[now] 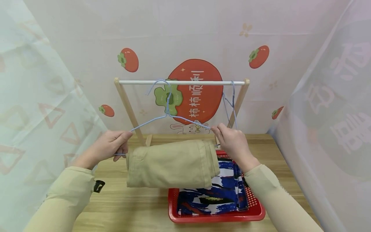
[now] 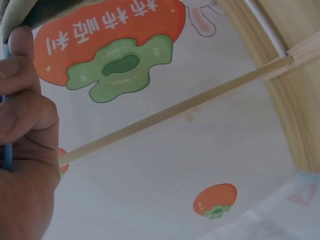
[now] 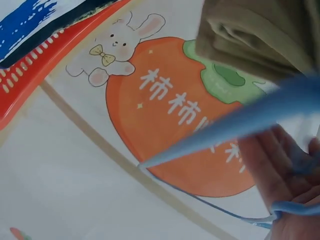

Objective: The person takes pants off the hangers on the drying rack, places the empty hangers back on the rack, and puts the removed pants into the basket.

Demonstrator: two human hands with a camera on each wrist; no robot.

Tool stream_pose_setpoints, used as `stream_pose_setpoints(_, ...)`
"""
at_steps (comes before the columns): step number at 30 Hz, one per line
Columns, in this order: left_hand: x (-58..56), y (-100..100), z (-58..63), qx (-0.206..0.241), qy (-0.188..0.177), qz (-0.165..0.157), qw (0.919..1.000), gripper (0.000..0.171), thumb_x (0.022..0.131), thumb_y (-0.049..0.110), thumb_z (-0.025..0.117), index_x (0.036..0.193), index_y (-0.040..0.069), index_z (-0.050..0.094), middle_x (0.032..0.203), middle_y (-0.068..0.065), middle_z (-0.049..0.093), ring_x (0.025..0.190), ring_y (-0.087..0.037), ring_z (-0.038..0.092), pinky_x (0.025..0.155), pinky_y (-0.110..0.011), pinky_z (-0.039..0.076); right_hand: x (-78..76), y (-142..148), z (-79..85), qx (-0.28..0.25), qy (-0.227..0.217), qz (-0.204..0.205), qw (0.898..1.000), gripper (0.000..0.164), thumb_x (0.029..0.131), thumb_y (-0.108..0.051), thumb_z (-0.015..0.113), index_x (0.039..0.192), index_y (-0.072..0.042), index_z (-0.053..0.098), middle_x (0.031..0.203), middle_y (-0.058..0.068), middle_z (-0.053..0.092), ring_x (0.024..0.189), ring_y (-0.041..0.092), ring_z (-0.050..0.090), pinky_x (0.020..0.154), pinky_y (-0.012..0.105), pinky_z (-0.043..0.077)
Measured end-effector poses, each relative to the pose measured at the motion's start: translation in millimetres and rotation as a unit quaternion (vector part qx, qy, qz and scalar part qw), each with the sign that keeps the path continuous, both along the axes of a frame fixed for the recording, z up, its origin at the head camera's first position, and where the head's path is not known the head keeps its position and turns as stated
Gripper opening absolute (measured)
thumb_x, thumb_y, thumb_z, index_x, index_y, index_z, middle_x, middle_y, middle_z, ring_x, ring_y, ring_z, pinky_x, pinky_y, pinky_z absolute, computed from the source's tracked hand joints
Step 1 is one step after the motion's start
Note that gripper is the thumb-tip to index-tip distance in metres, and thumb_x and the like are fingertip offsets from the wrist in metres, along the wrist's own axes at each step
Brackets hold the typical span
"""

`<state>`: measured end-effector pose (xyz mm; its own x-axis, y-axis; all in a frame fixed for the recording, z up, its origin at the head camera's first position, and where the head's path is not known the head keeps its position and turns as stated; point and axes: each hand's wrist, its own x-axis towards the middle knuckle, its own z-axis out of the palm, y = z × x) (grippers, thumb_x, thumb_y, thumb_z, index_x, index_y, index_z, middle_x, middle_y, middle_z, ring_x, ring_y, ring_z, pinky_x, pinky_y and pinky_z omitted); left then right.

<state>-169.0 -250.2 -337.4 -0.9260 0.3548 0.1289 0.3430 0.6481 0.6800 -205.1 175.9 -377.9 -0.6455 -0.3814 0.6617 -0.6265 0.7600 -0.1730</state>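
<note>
A light blue wire hanger [image 1: 151, 120] is held up by both hands, with folded khaki trousers [image 1: 171, 164] draped over its lower bar. My left hand [image 1: 110, 145] grips the hanger's left corner, its fingers curled round the wire in the left wrist view. On the other side, my right hand [image 1: 233, 141] pinches the right sloping arm of the hanger. The hook stands in front of the rack's white rail [image 1: 139, 82]; whether it touches the rail I cannot tell. In the right wrist view the khaki cloth [image 3: 260, 40] hangs beyond the wire.
A red basket [image 1: 217, 219] with a folded blue, white and black patterned cloth [image 1: 213, 201] stands under the trousers, towards the right. Another blue hanger [image 1: 233, 96] hangs at the rail's right end. Wooden posts [image 1: 127, 106] carry the rail on a wooden table [image 1: 116, 206]. Printed curtains enclose the space.
</note>
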Motion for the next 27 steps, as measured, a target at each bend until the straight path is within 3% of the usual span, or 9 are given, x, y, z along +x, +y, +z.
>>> stream_pose_setpoints(4, 0.9, 5.4, 0.1, -0.036, 0.037, -0.003, 0.9987, 0.046, 0.111, 0.031, 0.047, 0.068, 0.019, 0.057, 0.048, 0.009, 0.053, 0.035, -0.013, 0.051, 0.049, -0.03, 0.047, -0.2, 6.9, -1.8, 0.016, -0.013, -0.039, 0.999, 0.021, 0.104, -0.021, 0.062, 0.089, -0.007, 0.06, 0.051, -0.001, 0.044, 0.039, 0.012, 0.037, 0.04, 0.032, 0.033)
stream_pose_setpoints(9, 1.9, 9.6, -1.9, -0.056, 0.05, 0.001, 0.9972, 0.044, 0.11, 0.029, 0.048, 0.068, 0.018, 0.055, 0.048, 0.011, 0.053, 0.035, -0.013, 0.049, 0.049, -0.028, 0.045, 2.2, 16.7, -5.5, 0.018, -0.025, -0.08, 0.996, 0.017, 0.103, -0.02, 0.063, 0.094, -0.006, 0.063, 0.051, 0.001, 0.049, 0.037, 0.015, 0.039, 0.038, 0.033, 0.035)
stream_pose_setpoints(14, 4.7, 14.5, 0.9, -0.056, 0.033, 0.043, 0.9969, 0.051, 0.111, 0.038, 0.044, 0.067, 0.015, 0.058, 0.046, 0.007, 0.053, 0.038, -0.016, 0.052, 0.05, -0.029, 0.044, 6.8, 22.1, -14.4, 0.014, -0.024, -0.097, 0.995, 0.017, 0.103, -0.02, 0.064, 0.108, -0.004, 0.066, 0.055, 0.002, 0.054, 0.037, 0.014, 0.036, 0.036, 0.031, 0.031)
stream_pose_setpoints(16, 5.3, 18.2, 2.7, -0.051, 0.028, 0.063, 0.9963, 0.055, 0.11, 0.042, 0.044, 0.066, 0.014, 0.059, 0.045, 0.005, 0.054, 0.039, -0.017, 0.054, 0.051, -0.029, 0.044, 8.6, 22.0, -19.0, 0.01, -0.011, -0.091, 0.996, 0.022, 0.101, -0.019, 0.066, 0.117, -0.003, 0.065, 0.066, 0.007, 0.064, 0.042, 0.018, 0.047, 0.037, 0.034, 0.038)
stream_pose_setpoints(18, 5.6, 22.9, 4.4, -0.042, 0.031, 0.075, 0.9958, 0.055, 0.11, 0.044, 0.043, 0.067, 0.013, 0.059, 0.046, 0.004, 0.056, 0.04, -0.018, 0.055, 0.052, -0.029, 0.045, 10.2, 20.6, -23.5, 0.01, 0.005, -0.077, 0.997, 0.032, 0.1, -0.018, 0.068, 0.128, -0.003, 0.061, 0.089, 0.013, 0.073, 0.062, 0.026, 0.067, 0.046, 0.041, 0.053)
stream_pose_setpoints(20, 5.9, 27.9, 5.9, -0.033, 0.038, 0.083, 0.9953, 0.054, 0.11, 0.043, 0.044, 0.068, 0.012, 0.059, 0.048, 0.003, 0.057, 0.04, -0.018, 0.056, 0.055, -0.028, 0.047, 11.3, 17.7, -27.7, 0.008, 0.022, -0.052, 0.998, 0.043, 0.098, -0.017, 0.07, 0.136, -0.003, 0.057, 0.119, 0.018, 0.071, 0.096, 0.034, 0.072, 0.07, 0.048, 0.061)
stream_pose_setpoints(23, 7.0, 34.6, 8.0, -0.016, 0.044, 0.095, 0.9943, 0.054, 0.11, 0.042, 0.044, 0.069, 0.011, 0.06, 0.051, 0.002, 0.06, 0.039, -0.019, 0.057, 0.057, -0.028, 0.049, 12.9, 10.6, -33.3, 0.012, 0.049, 0.007, 0.999, 0.05, 0.1, -0.02, 0.068, 0.144, -0.001, 0.052, 0.145, 0.021, 0.056, 0.134, 0.04, 0.054, 0.103, 0.055, 0.05)
stream_pose_setpoints(25, 8.1, 38.4, 9.7, -0.003, 0.039, 0.105, 0.9937, 0.056, 0.11, 0.044, 0.044, 0.069, 0.01, 0.061, 0.051, 0.0, 0.061, 0.041, -0.02, 0.059, 0.057, -0.029, 0.05, 14.3, 3.5, -37.5, 0.023, 0.067, 0.054, 0.996, 0.052, 0.104, -0.027, 0.061, 0.148, 0.0, 0.049, 0.151, 0.021, 0.051, 0.141, 0.041, 0.046, 0.116, 0.054, 0.038)
stream_pose_setpoints(27, 9.2, 41.8, 10.8, 0.013, 0.03, 0.112, 0.9932, 0.058, 0.109, 0.048, 0.044, 0.069, 0.008, 0.061, 0.053, -0.003, 0.062, 0.042, -0.021, 0.06, 0.056, -0.03, 0.051, 16.4, -5.0, -41.2, 0.05, 0.085, 0.094, 0.991, 0.059, 0.105, -0.035, 0.059, 0.151, 0.0, 0.045, 0.155, 0.021, 0.045, 0.145, 0.044, 0.04, 0.119, 0.056, 0.031)
